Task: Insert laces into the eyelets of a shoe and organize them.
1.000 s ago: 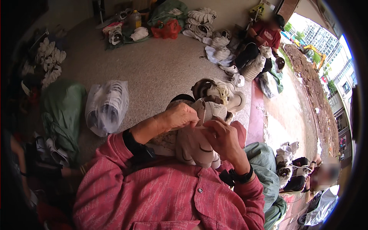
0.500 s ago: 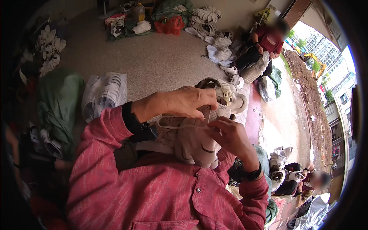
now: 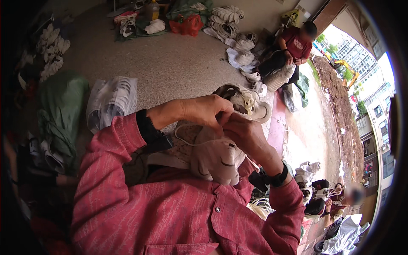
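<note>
Closest in, a pale shoe point(image 3: 212, 155) rests against the chest of the pink shirt point(image 3: 182, 212), toe hanging down, held up between both hands. The left hand point(image 3: 204, 111) comes across from the left, its fingers curled shut on the top of the shoe near the opening, and seems to pinch the white lace point(image 3: 187, 140) that loops out below it; just how the lace sits under the fingers is hidden. The right hand point(image 3: 246, 134) closes on the shoe from the other side, thumb and fingers bunched tight at the same spot, touching the left hand.

The shoe looks light and soft in the upper, stiffer at the sole, so it should sit steadily if gripped by the sole or heel while the fingertips work at the opening. The lace is thin, limp and likely to slip, so it needs a fingertip pinch near its end.

Just behind the hands lies another shoe point(image 3: 246, 102) on the floor point(image 3: 170, 63). To the left sits a clear bag of shoes point(image 3: 111, 100) beside a green sack point(image 3: 59, 106). Farther off, more white shoes point(image 3: 227, 15) are heaped near a red bag point(image 3: 187, 25), and a seated person in a red top point(image 3: 295, 42) works among them.
</note>
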